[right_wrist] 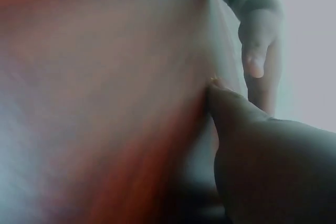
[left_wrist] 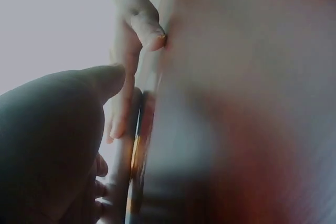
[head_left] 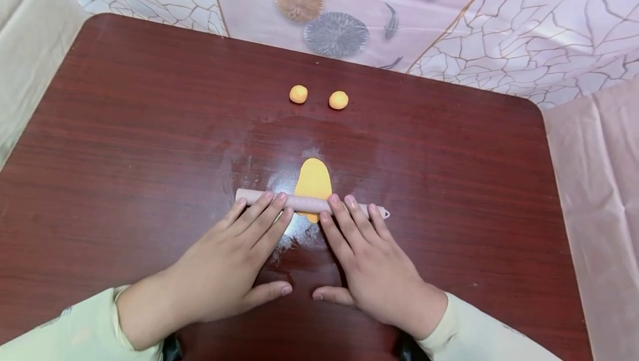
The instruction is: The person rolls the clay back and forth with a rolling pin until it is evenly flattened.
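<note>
A pale pink rolling pin [head_left: 304,202] lies crosswise over the near end of a flattened oval of orange dough [head_left: 313,180] on a dark red wooden table [head_left: 125,128]. My left hand [head_left: 234,264] rests flat on the pin's left part, fingers straight. On the pin's right part lies my right hand [head_left: 364,255], fingers also straight. Both thumbs touch the tabletop. The left wrist view shows the pin [left_wrist: 126,166] edge-on with an orange glint, and the other hand's thumb [left_wrist: 149,27] beyond. The right wrist view is blurred, mostly table [right_wrist: 94,103].
Two small orange dough balls [head_left: 298,93] [head_left: 338,100] sit side by side farther back. A dusting of flour [head_left: 259,169] whitens the table around the dough. Patterned plastic sheeting [head_left: 449,23] covers the surroundings past the table's far and right edges.
</note>
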The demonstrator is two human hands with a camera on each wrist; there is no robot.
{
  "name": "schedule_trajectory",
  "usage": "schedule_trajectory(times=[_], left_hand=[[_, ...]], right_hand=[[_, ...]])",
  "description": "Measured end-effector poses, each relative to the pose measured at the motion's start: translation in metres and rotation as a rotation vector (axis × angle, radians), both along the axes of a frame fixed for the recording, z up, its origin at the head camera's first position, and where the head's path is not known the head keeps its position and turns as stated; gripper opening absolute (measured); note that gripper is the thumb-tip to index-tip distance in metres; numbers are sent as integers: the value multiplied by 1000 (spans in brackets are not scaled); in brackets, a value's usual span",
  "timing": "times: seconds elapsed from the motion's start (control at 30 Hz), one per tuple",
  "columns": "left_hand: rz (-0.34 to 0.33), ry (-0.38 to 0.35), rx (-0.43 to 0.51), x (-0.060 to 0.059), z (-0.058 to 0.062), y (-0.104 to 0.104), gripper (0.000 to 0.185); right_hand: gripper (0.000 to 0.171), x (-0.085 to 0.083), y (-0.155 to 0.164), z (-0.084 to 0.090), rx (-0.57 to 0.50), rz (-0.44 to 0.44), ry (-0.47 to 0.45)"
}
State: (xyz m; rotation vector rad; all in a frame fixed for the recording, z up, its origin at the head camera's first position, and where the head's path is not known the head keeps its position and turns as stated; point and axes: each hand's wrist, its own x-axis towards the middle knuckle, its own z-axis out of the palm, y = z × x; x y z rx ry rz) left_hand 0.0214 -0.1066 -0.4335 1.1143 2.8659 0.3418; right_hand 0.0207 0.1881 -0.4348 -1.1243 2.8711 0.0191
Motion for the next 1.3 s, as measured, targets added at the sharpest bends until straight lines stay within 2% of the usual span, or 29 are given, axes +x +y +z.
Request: schedule_trajectory(times=[0.17,0.33,0.5,0.6,0.73,0.9,1.07,1.3], left_hand=[[14,-19,18,15,2,0,104],[24,-22,32,26,4,2,102],[44,-12,53,31,5,3,100],[50,-5,52,30,2,3,100],[74,-26,40,20,-3,7,102],[109,-67,13,-2,-7,11,107],[123,-73,-8,-22,-5,16,108],[136,-72,-38,-54,-1,20,107]], right_hand=[[122,12,4,1,-32,24,-11],[121,22,7,2,-42,33,-25],[121,29,7,1,-42,47,-23],[122,27,7,1,-44,44,-16],[126,13,5,1,-31,7,-23],[127,-11,5,1,-30,-34,-22],[125,-33,7,0,-46,-45,-5],[121,-73,8,0,-54,-59,21]])
